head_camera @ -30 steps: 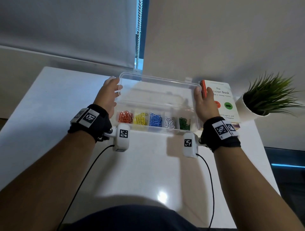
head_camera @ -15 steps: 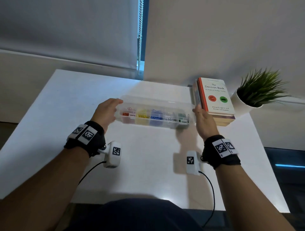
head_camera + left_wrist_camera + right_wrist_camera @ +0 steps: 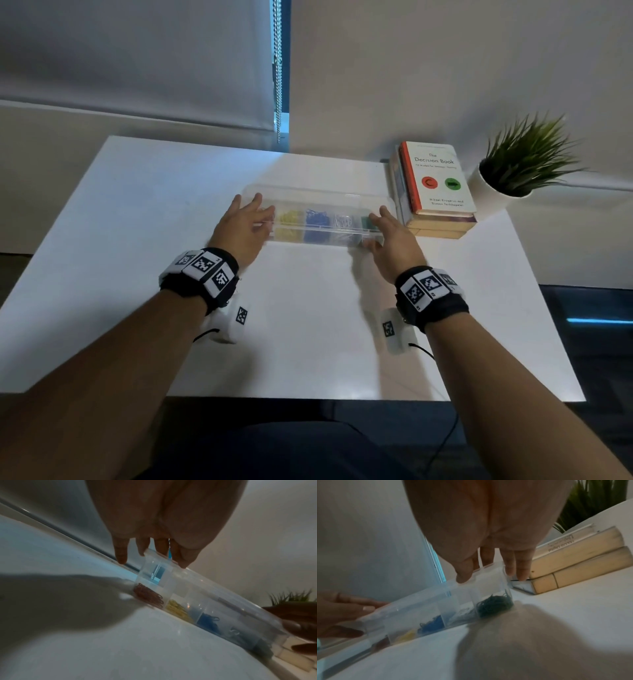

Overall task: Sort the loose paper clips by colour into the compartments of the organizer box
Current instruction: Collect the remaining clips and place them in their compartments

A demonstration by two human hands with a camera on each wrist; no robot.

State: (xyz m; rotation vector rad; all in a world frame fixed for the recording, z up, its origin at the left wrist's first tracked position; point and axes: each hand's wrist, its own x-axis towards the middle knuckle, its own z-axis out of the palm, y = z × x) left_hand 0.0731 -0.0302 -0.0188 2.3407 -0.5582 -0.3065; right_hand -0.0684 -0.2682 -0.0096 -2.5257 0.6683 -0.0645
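We see the white table (image 3: 144, 212) first, with broad bare surface on the near side of the organizer box (image 3: 318, 219) and a wide bare stretch to the box's left, running out to the table's left edge. The box itself lies lengthwise across the far half of the table, its clear lid down over the compartments, its far long edge short of the table's back edge. To the right of the box a stack of books (image 3: 436, 186) sits just beside its right end, with only a narrow gap between them in the right wrist view, so there is little room on that side. Further right of the box, past the books, a potted plant (image 3: 507, 178) stands at the table's far right corner.

Our left hand (image 3: 245, 229) sits at the box's left end, fingers (image 3: 121, 550) straight and spread, their tips over the lid's corner; whether they press the lid we cannot tell. Our right hand (image 3: 394, 240) is at the box's right end, fingers (image 3: 522, 566) also straight and parted, reaching over the top edge, the thumb low by the front wall. Neither hand curls round anything.

Inside the box, from its left end to its right, lie red paper clips (image 3: 148, 597), yellow paper clips (image 3: 289, 219), blue paper clips (image 3: 317, 219), white paper clips (image 3: 344, 222) and green paper clips (image 3: 494, 603), each colour in its own compartment.
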